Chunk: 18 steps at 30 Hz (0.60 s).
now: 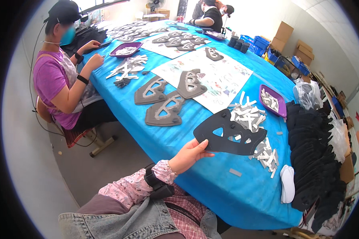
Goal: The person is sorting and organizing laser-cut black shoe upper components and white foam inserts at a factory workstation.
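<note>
My left hand (190,155) reaches in from the lower left and pinches the near left edge of a black cut-out panel (243,148), thumb on top. The panel is flat and curved, with triangular openings and small round knobs on its face. It is held above the blue-covered table, partly over a pile of white and grey strips (247,115). Three similar panels with grey edging lie to the left, one of them a grey-edged panel (163,109). My right hand is out of view.
A purple tray (272,100) holds more strips; beside it stands a long stack of black panels (311,159). A white oval pad (287,184) lies near the right edge. At left, a co-worker (62,75) sits handling something small; others are at the far end.
</note>
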Available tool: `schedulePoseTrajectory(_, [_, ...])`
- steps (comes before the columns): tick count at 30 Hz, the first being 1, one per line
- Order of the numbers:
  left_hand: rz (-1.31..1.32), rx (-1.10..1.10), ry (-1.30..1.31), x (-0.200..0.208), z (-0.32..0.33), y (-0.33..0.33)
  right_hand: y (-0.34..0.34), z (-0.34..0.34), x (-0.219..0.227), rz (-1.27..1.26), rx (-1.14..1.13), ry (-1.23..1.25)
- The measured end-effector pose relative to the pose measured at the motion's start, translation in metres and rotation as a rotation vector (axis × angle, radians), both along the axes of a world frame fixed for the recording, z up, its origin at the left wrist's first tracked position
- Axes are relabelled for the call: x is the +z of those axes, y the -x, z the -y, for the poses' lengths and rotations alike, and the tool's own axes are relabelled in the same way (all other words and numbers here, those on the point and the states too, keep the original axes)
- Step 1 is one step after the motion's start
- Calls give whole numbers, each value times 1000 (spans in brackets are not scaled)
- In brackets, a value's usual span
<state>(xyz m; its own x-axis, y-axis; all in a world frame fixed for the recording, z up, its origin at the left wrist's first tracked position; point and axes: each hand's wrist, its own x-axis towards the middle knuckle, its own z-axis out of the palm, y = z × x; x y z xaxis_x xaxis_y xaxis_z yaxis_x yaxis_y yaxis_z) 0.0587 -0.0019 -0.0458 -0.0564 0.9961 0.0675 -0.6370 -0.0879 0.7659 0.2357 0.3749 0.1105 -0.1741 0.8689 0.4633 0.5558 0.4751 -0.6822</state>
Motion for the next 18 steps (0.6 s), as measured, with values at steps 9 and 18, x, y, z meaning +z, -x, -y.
schedulePoseTrajectory(9, [42, -15, -17, -2, 0, 1, 13, -9, 2, 16, 1, -15])
schedulePoseTrajectory(18, [56, -100, -4, -6, -1, 6, 23, 56, -15, -12, 96, -195])
